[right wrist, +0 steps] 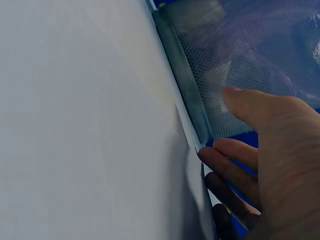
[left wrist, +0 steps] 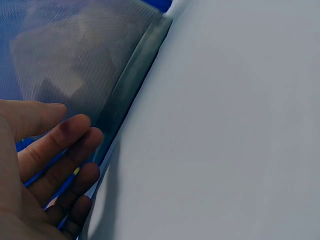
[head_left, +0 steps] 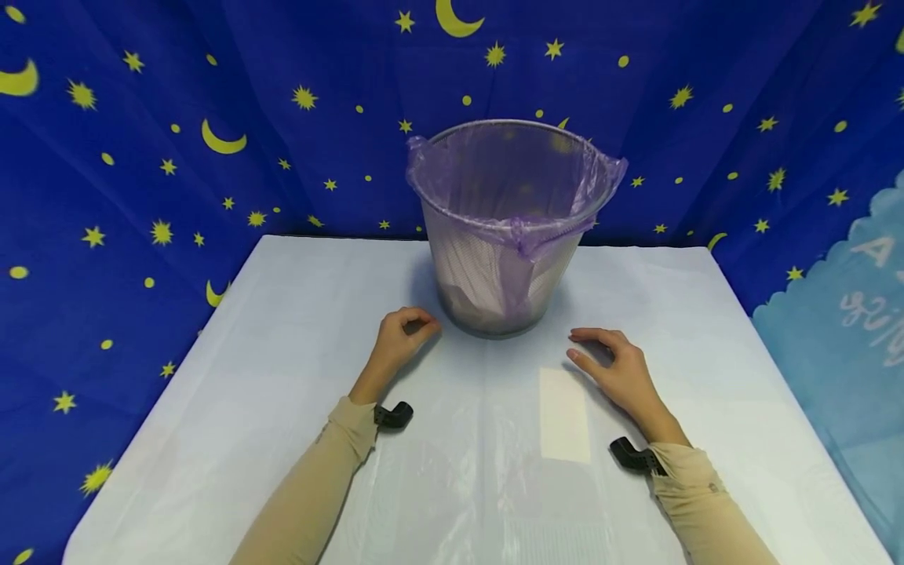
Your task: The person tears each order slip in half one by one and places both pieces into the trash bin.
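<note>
A mesh wastebasket (head_left: 466, 275) stands upright at the back of the table, with a purple plastic bag (head_left: 519, 235) lining it and folded over its rim. The bag is bunched at the front and both sides of the rim. My left hand (head_left: 406, 337) is beside the basket's base on the left, its fingers loosely bent and nothing in them. On the right, my right hand (head_left: 617, 373) hovers apart from the base, thumb and fingers spread around bare air. Both wrist views show the mesh wall (left wrist: 60, 55) and the solid bottom band (right wrist: 185, 75) beyond the fingers.
A cream rectangle (head_left: 565, 416) lies on the white table (head_left: 304, 298) between the forearms, by a glossy clear sheet (head_left: 459, 486). Blue star-and-moon cloth (head_left: 318, 141) hangs behind and at the sides. Each wrist wears a black mount (head_left: 394, 416).
</note>
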Action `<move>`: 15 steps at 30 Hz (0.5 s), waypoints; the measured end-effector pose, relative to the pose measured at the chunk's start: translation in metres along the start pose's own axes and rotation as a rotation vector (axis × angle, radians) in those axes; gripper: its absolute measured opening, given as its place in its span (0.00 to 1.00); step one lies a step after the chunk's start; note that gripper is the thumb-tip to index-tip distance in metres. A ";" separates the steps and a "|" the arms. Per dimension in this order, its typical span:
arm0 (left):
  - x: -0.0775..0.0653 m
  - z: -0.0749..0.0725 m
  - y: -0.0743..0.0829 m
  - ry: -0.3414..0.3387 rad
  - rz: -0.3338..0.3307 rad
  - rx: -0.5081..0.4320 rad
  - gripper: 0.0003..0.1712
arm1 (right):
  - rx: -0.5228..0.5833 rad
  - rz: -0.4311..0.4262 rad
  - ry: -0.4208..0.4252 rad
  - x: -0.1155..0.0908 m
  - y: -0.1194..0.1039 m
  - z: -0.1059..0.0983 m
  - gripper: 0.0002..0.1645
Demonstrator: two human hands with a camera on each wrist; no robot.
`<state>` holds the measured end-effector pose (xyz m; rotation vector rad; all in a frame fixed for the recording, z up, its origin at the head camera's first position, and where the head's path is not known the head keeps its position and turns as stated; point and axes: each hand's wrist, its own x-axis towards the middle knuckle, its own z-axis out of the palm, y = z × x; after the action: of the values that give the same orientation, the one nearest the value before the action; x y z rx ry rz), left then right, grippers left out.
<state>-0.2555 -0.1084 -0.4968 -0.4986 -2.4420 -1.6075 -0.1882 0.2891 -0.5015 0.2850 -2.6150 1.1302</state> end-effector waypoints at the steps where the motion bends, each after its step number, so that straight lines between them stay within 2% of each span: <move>1: -0.001 0.002 0.001 -0.009 0.007 0.001 0.05 | -0.001 -0.011 -0.007 0.000 -0.001 0.001 0.22; 9: -0.007 0.021 0.012 -0.059 0.074 0.005 0.05 | -0.025 -0.074 -0.035 -0.001 -0.010 0.005 0.24; 15: -0.016 0.035 0.022 -0.109 0.065 -0.006 0.05 | -0.032 -0.128 -0.059 -0.004 -0.017 0.011 0.26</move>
<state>-0.2313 -0.0712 -0.4976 -0.6766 -2.4706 -1.6029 -0.1813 0.2701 -0.4981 0.4781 -2.6205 1.0519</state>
